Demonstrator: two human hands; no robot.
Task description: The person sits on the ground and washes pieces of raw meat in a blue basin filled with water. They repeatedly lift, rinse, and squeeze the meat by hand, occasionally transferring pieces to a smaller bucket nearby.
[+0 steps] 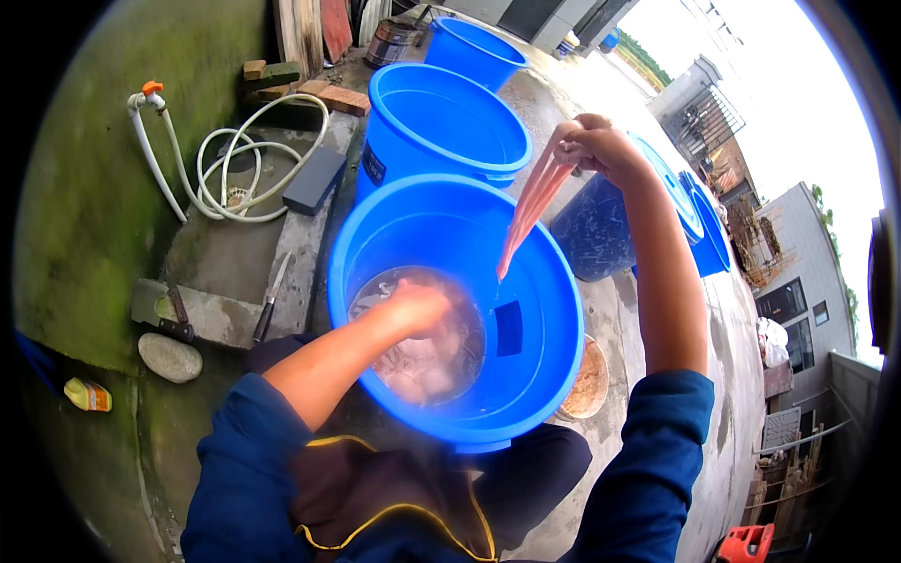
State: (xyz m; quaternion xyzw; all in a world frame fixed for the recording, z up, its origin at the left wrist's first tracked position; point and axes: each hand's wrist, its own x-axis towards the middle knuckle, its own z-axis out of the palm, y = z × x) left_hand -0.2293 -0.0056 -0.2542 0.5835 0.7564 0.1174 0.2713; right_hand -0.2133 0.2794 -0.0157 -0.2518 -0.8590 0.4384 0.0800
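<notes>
Four blue tubs (pixel 526 310), one knife (pixel 270 298), one hose (pixel 235 159).

- The person wears a dark blue top with long sleeves; the cloth looks thick and soft.
- Both sleeves are pushed up, so the forearms are bare from about the elbow to the hand.
- The left sleeve (pixel 239 450) shows at about 7 o'clock in the picture, the right sleeve (pixel 652 450) at about 5 o'clock.
- Over the top there is a dark brown apron (pixel 375 488) with a thin yellow edge line, at about 6 o'clock.
- The left hand (pixel 418 308) and the right hand (pixel 601 143) wear no gloves.
</notes>
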